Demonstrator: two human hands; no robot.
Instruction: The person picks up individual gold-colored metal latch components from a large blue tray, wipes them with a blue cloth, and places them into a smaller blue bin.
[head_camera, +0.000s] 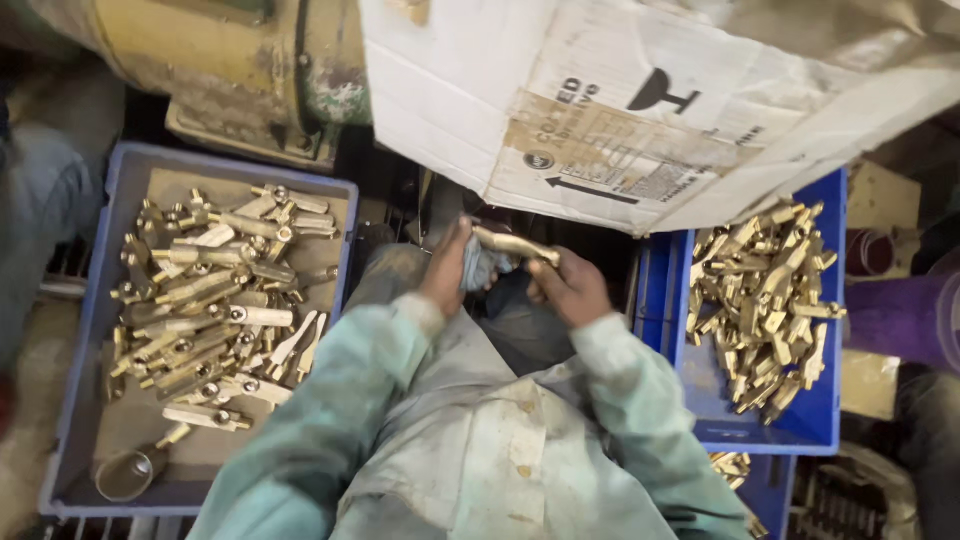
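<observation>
A cardboard box (650, 100) overhangs the lap, closing off the room above and ahead of both hands. The left blue crate (75, 330) is heaped with brass fittings (215, 300), bare only along its near edge. The right blue crate (815, 420) holds brass parts (765, 300), with open floor at its near corner.

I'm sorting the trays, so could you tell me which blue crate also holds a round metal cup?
The paler blue crate on the person's left; a metal cup lies in its near corner.
</observation>
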